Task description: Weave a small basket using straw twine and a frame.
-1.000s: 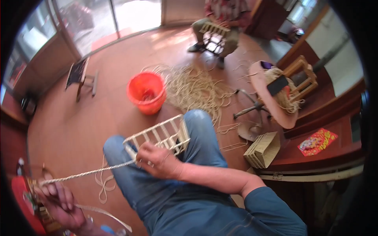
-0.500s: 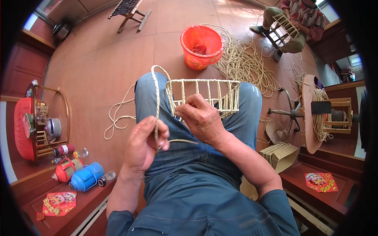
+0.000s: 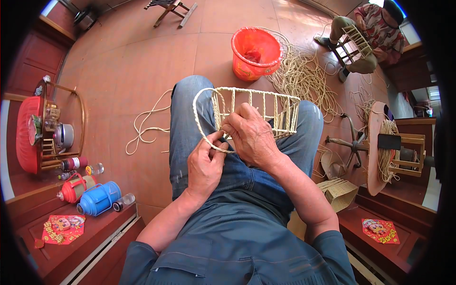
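A small rectangular frame (image 3: 274, 93), wound and strung with pale twisted cord, rests between my knees. From its left end a stiff cord (image 3: 195, 108) rises in an arc and comes down into my left hand (image 3: 205, 167), whose thumb and fingers are closed on it. My right hand (image 3: 253, 137) bends over the near left part of the frame, fingers curled in a pinch. Its fingertips almost meet those of the left hand, and what they grip is hidden under them.
Ahead stands a red bucket (image 3: 257, 54) beside a heap of loose cord (image 3: 306, 76). A person (image 3: 380, 31) sits far right with a similar frame. Flasks, including a blue one (image 3: 99, 198), are at left; a woven basket (image 3: 339, 194) is at right.
My left hand has moved up and right toward the right hand, bending the cord from a tall upright loop into a lower, rounder arc. The right hand stays by the frame, fingers still curled.
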Demonstrator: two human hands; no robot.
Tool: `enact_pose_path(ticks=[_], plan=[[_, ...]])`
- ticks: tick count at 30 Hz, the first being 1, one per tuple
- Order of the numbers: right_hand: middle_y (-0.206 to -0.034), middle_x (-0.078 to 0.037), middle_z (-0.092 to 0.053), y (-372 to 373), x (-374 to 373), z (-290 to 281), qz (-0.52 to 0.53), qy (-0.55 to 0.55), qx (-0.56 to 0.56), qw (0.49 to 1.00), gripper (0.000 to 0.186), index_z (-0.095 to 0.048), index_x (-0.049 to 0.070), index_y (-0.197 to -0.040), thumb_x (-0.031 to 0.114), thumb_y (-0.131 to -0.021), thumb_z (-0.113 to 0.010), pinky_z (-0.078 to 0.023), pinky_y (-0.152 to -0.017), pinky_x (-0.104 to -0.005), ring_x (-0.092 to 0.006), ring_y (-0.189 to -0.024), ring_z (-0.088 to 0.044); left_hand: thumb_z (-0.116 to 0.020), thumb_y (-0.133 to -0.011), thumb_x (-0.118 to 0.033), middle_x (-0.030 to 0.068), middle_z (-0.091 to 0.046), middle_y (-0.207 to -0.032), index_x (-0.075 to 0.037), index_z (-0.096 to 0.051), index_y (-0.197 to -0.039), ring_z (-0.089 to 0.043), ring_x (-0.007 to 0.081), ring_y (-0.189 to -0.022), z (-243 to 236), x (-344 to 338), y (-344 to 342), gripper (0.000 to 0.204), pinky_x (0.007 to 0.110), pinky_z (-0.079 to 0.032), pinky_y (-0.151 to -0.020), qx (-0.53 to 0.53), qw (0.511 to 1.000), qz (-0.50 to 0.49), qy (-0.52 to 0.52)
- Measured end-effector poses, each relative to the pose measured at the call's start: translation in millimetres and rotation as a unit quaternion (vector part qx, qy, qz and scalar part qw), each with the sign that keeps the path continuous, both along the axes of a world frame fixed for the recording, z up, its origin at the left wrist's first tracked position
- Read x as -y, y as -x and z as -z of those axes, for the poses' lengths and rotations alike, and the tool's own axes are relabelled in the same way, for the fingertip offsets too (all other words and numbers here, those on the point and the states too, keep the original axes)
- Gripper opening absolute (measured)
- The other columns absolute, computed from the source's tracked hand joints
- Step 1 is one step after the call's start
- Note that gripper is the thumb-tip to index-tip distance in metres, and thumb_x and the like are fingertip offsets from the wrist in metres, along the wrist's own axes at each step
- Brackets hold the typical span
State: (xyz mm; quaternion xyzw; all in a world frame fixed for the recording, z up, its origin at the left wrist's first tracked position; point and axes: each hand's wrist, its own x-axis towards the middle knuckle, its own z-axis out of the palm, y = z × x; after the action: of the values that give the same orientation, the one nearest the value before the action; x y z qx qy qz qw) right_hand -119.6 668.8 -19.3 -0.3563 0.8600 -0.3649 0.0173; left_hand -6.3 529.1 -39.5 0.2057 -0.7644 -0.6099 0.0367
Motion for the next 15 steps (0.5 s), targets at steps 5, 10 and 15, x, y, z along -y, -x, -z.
enact_pose_path(ticks=[5, 10, 15], plan=[[-0.103, -0.015, -0.059, -0.3, -1.1, -4.3, -0.003, -0.020, 0.010, 1.000, 0.008, -0.070, 0.005, -0.099, 0.012, -0.096, -0.067, -0.054, -0.085, -0.0493, -0.0371, -0.099, -0.063, -0.078, -0.098, -0.009, 0.0074, -0.071, -0.089, -0.002, -0.072, -0.131, -0.062, 0.0105, -0.070, 4.1, -4.3, 2.9, 0.034, 0.030, -0.053, -0.067, -0.031, 0.999, -0.006, -0.009], [-0.102, -0.016, -0.060, -0.8, 0.1, -4.4, 0.015, -0.020, 0.008, 1.000, 0.010, -0.070, 0.003, -0.099, 0.013, -0.099, -0.066, -0.053, -0.084, -0.0497, -0.0379, -0.096, -0.062, -0.077, -0.100, -0.008, -0.0028, -0.069, -0.084, -0.001, -0.072, -0.120, -0.058, 0.0025, -0.074, -0.9, -12.4, 6.9, 0.022, 0.024, -0.050, -0.066, -0.007, 0.986, -0.055, -0.155], [-0.099, -0.016, -0.060, 1.0, -0.3, -5.0, 0.014, 0.000, 0.024, 1.000, 0.012, -0.072, 0.003, -0.100, 0.014, -0.100, -0.067, -0.052, -0.084, -0.0501, -0.0382, -0.096, -0.063, -0.073, -0.105, -0.012, -0.0054, -0.067, -0.085, 0.000, -0.071, -0.109, -0.055, 0.0013, -0.075, 3.5, -14.8, 11.4, 0.013, 0.022, -0.047, -0.066, 0.003, 0.968, -0.061, -0.242]])
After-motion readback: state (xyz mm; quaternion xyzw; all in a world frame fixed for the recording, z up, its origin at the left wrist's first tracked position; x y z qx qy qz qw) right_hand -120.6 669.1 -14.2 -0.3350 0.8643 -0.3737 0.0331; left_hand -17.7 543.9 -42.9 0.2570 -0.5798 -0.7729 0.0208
